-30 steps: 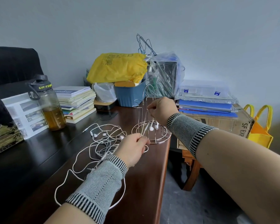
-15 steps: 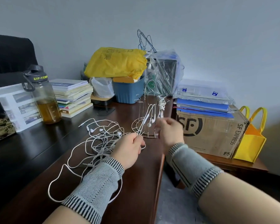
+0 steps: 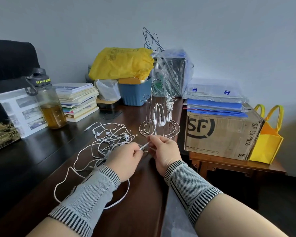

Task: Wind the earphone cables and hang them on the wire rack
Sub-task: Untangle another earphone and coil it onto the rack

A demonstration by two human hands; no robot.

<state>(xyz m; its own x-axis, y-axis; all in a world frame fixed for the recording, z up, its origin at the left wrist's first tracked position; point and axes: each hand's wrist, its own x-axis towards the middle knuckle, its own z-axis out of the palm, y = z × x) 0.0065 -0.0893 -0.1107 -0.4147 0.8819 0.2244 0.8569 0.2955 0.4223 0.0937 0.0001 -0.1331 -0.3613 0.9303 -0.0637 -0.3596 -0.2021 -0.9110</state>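
While both hands (image 3: pixel 144 155) pinch thin white cable (image 3: pixel 144 145), round wire rack (image 3: pixel 159 129) stands behind.

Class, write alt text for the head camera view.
Both hands, left hand and right hand, pinch a white earphone cable draped over a wire rack on a dark desk; tangled earphones lie left.

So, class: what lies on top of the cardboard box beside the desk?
On the cardboard box lies a stack of blue folders, with clear plastic packets on those. The box's top face is covered, so anything beneath the folders cannot be seen.
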